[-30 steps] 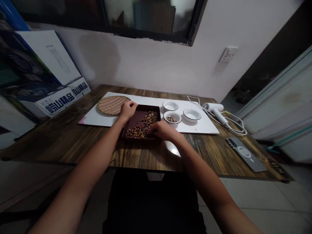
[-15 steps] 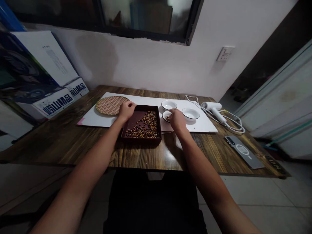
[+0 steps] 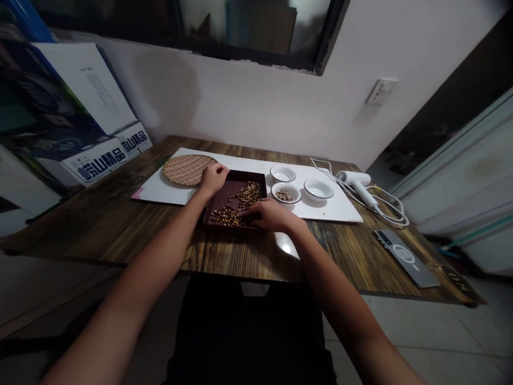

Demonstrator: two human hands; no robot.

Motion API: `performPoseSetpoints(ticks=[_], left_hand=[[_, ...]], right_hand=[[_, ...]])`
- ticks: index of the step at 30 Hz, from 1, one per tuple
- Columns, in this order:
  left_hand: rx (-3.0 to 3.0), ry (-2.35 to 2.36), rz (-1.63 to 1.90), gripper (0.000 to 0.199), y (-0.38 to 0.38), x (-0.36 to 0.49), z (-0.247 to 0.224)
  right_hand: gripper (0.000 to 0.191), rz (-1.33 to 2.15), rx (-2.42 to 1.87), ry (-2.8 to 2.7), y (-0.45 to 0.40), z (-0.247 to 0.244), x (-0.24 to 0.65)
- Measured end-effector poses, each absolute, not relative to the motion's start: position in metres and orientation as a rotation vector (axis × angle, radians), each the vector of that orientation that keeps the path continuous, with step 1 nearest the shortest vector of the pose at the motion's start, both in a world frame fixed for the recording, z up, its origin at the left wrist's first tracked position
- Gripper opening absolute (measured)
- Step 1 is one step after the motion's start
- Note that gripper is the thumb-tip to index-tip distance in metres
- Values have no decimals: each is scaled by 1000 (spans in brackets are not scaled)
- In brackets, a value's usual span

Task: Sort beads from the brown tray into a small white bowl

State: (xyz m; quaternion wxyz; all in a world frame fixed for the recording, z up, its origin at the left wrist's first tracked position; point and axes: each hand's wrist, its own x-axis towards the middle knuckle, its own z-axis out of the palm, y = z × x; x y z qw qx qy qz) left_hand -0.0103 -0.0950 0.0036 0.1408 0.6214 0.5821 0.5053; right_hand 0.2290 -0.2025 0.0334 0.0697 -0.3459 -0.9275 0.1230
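Observation:
A dark red tray [image 3: 219,200] holds many small round beads [image 3: 248,193] in brown, tan and black, most of them towards its right and near sides. My right hand [image 3: 274,215] reaches over the tray's right edge, its fingertips down among the beads and its thumb a little apart. At the tray's far left corner rests my left hand [image 3: 214,178], fingers curled together; whatever they hold, if anything, is hidden. Just beyond my right hand stands a white dark-rimmed bowl [image 3: 286,193] with some pale brown beads in it.
Two more white bowls, a back one [image 3: 282,174] and a right one [image 3: 318,190], share a white board [image 3: 340,211] with a round woven mat [image 3: 186,170]. Further right lie a white hair dryer [image 3: 356,184] with its cord and a grey phone [image 3: 406,258]. Boxes [image 3: 100,155] stand left.
My right hand has come from the near bowl back left and down into the tray, uncovering the bowl's beads. My left hand keeps its place at the tray corner. The view has shifted slightly.

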Motion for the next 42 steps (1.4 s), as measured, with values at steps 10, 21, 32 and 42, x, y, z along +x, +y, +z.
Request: performPoseSetpoints(ticks=[10, 21, 32, 42], left_hand=[[1778, 1711, 1432, 14, -97, -9, 6], [1784, 1678, 1443, 16, -95, -11, 3], [1809, 1679, 1434, 17, -94, -11, 2], [1787, 1680, 1448, 15, -94, -10, 2]], right_hand=[[29, 443, -1087, -2655, -203, 35, 226], [31, -89, -1637, -1975, -168, 23, 267], [56, 315, -942, -2518, -185, 28, 249], [33, 477, -1028, -2780, -199, 34, 236]])
